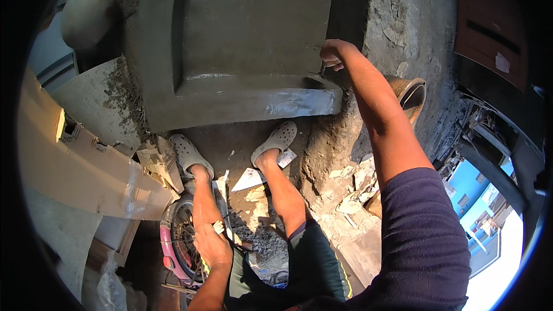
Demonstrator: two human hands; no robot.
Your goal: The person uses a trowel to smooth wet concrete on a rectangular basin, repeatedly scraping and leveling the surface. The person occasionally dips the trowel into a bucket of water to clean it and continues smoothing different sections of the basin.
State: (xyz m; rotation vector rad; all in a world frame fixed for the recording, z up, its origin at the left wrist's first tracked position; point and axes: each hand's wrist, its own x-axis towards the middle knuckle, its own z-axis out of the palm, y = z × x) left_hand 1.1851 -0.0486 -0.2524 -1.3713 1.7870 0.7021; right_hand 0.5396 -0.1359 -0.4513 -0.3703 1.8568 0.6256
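Locate the grey cement slab [253, 28] at 12 o'clock, with a raised border [230, 100] along its near edge and its 11 o'clock side. Locate the right hand [332, 54] at 1 o'clock, close beside the slab's side edge, with fingers folded inward. Cannot tell from this view whether empty or closed on a tool. Locate the left hand [213, 246] at 7 o'clock, over the left shin, with a small pale piece [218, 227] at the fingers. Cannot tell whether pinched or merely touching.

Treat the slab surface as soft, judging by the smooth, damp-looking sheen. Risk of a dent or gouge in the side edge, from any slip of the right hand. Inspect the dark patch [314, 83] near the border's 1 o'clock end: possibly shadow, possibly a hollow liable to crumble under pressure.

Guard the border's lower edge against the right clog [281, 136], just beside it at the dial's centre. Risk of a scuffed or broken edge, from a toe pushed toward 12 o'clock. Beware of the white shard [250, 179] at 7 o'clock, beside the right heel: possible slip, from loose footing. Beware of the rubble [350, 202] at 4 o'clock: possible grit on the finish, from a kicked fragment.

Allow for the bicycle wheel [183, 236] between 7 and 8 o'clock, near the left shin: possible snag during a backward step.
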